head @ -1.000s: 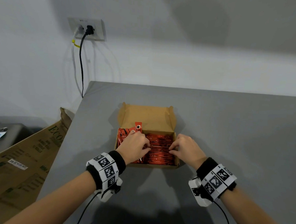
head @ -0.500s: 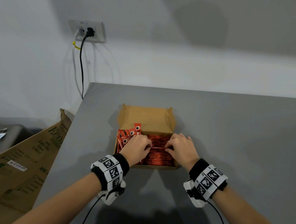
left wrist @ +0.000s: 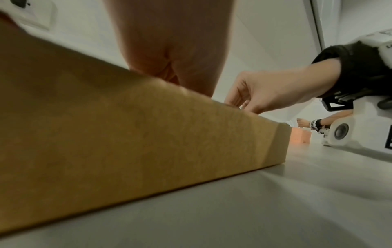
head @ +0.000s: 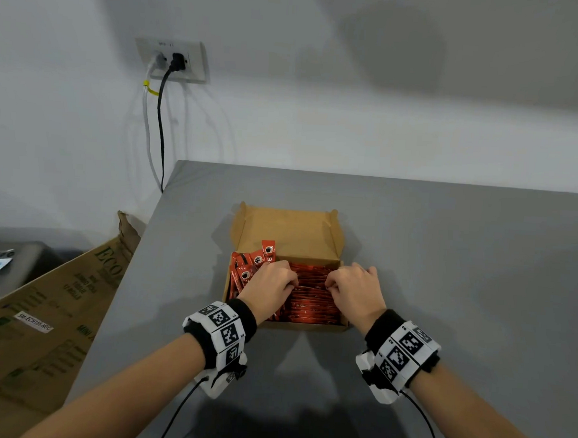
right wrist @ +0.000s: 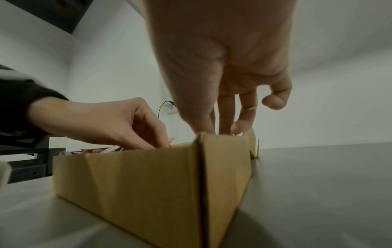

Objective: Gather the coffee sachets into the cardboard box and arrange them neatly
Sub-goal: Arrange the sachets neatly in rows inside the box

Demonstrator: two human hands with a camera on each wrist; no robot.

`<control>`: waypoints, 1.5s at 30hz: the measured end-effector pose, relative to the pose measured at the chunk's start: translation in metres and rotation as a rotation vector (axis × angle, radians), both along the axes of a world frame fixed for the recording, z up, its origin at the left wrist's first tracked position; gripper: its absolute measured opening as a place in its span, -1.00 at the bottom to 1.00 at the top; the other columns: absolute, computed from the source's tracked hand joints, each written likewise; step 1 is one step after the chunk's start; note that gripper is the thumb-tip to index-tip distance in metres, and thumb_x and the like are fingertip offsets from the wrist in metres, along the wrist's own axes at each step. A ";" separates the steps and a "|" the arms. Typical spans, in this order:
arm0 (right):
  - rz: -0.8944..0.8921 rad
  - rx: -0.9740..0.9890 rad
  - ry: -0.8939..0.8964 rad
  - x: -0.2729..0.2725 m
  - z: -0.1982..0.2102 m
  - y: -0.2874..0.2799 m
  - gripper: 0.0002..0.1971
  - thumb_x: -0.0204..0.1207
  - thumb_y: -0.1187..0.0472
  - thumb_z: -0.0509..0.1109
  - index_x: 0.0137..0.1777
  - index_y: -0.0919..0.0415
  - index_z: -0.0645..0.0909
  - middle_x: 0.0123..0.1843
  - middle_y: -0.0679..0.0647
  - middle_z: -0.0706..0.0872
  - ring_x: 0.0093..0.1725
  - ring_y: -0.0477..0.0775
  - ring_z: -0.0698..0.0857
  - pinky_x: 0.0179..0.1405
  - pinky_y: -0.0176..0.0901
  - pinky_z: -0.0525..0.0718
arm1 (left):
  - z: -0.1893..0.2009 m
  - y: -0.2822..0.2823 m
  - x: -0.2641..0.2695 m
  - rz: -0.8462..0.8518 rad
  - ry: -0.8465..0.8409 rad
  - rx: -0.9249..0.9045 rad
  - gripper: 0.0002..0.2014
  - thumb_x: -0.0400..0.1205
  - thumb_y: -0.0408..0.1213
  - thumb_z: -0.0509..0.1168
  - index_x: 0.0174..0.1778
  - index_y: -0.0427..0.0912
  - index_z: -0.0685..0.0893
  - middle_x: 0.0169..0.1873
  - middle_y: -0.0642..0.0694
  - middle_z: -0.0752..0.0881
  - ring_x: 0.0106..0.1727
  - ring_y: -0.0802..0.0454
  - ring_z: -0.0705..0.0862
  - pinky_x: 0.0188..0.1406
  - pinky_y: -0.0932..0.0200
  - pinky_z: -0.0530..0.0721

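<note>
An open cardboard box sits on the grey table, seen from the side in the wrist views. A packed row of orange-red coffee sachets lies across it, and a few sachets stand tilted at its far left. My left hand reaches in with curled fingers that pinch a sachet in the row. My right hand does the same from the right side, with its little finger curled free above the box wall. The fingertips are hidden among the sachets.
The grey table ends close to the left of the box. Beyond that edge leans a large printed cardboard carton. A wall socket with cables hangs behind the table's far left corner.
Both hands have edged toward each other over the sachet row, so the gap between their fingertips is smaller. The box has stayed put.
</note>
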State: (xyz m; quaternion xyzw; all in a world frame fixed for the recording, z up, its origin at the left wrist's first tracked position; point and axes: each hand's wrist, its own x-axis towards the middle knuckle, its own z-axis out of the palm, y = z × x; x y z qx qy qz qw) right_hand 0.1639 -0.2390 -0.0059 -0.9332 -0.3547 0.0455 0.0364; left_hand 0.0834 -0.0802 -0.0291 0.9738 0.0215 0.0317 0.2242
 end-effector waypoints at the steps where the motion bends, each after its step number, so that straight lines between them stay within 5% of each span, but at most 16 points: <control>1: -0.002 -0.001 0.000 0.000 -0.001 -0.001 -0.71 0.61 0.26 0.15 0.06 0.00 0.70 0.09 -0.05 0.73 0.14 0.08 0.56 -0.09 -0.10 0.16 | 0.000 0.000 0.000 0.001 -0.002 -0.005 -0.78 0.66 -0.36 0.21 0.10 -0.21 0.74 0.09 -0.11 0.67 0.12 -0.02 0.63 0.20 0.16 0.54; 7: 0.030 0.144 -0.040 0.002 -0.003 -0.001 -0.76 0.61 0.23 0.23 0.10 0.10 0.73 0.11 0.00 0.74 0.12 0.15 0.55 -0.01 -0.01 0.32 | 0.005 0.000 0.001 0.050 -0.108 -0.004 -0.80 0.64 -0.27 0.25 0.10 -0.17 0.73 0.06 -0.07 0.69 0.10 0.03 0.62 0.28 0.10 0.48; 16: 0.013 0.002 -0.013 0.006 -0.003 -0.001 -0.71 0.64 0.22 0.16 0.16 -0.01 0.69 0.17 -0.07 0.69 0.19 0.06 0.51 -0.04 -0.06 0.22 | 0.007 0.001 0.001 0.024 -0.014 0.066 -0.76 0.70 -0.24 0.17 0.13 -0.12 0.72 0.10 -0.03 0.70 0.19 0.03 0.57 0.36 0.12 0.34; 23: -0.004 0.259 0.133 0.006 0.007 0.004 -0.78 0.59 0.08 0.31 0.14 0.09 0.69 0.04 -0.03 0.75 0.12 0.04 0.57 0.13 -0.02 0.51 | 0.047 0.069 -0.011 0.356 -0.076 -0.061 -0.71 0.64 -0.43 0.16 0.25 -0.17 0.61 0.25 -0.13 0.57 0.31 -0.05 0.49 0.39 0.05 0.44; 28: 0.074 0.239 0.312 -0.005 0.012 0.051 -0.58 0.55 -0.13 0.28 0.25 0.14 0.56 0.10 0.02 0.70 0.16 0.01 0.57 0.25 0.01 0.56 | 0.042 0.067 -0.024 0.345 0.038 -0.100 -0.69 0.66 -0.35 0.19 0.34 -0.27 0.52 0.21 -0.16 0.54 0.11 0.08 0.53 0.10 0.32 0.46; 34: 0.181 -0.032 0.248 -0.031 0.011 0.097 -0.12 0.27 -0.37 0.42 0.37 0.30 0.36 0.30 0.17 0.56 0.32 0.22 0.46 0.34 0.14 0.45 | 0.027 0.059 -0.027 0.421 0.068 -0.196 -0.72 0.62 -0.49 0.16 0.25 -0.39 0.56 0.03 -0.28 0.69 0.04 -0.13 0.67 0.01 0.22 0.63; 38: 0.161 -0.009 0.303 -0.045 0.000 0.109 0.06 0.20 -0.22 0.58 0.49 0.36 0.13 0.40 0.26 0.42 0.40 0.28 0.40 0.42 0.10 0.43 | 0.030 0.059 -0.026 0.446 0.067 -0.248 -0.71 0.64 -0.50 0.12 0.23 -0.36 0.61 0.06 -0.28 0.70 0.04 -0.09 0.69 -0.07 0.34 0.59; 45: 0.208 0.096 0.342 -0.040 0.005 0.105 -0.28 0.41 0.04 0.49 0.42 0.27 0.17 0.19 0.27 0.65 0.13 0.34 0.67 0.08 0.12 0.64 | 0.036 0.060 -0.027 0.476 -0.102 -0.327 -0.75 0.66 -0.42 0.17 0.22 -0.33 0.63 0.11 -0.22 0.70 0.04 0.01 0.65 0.01 0.33 0.54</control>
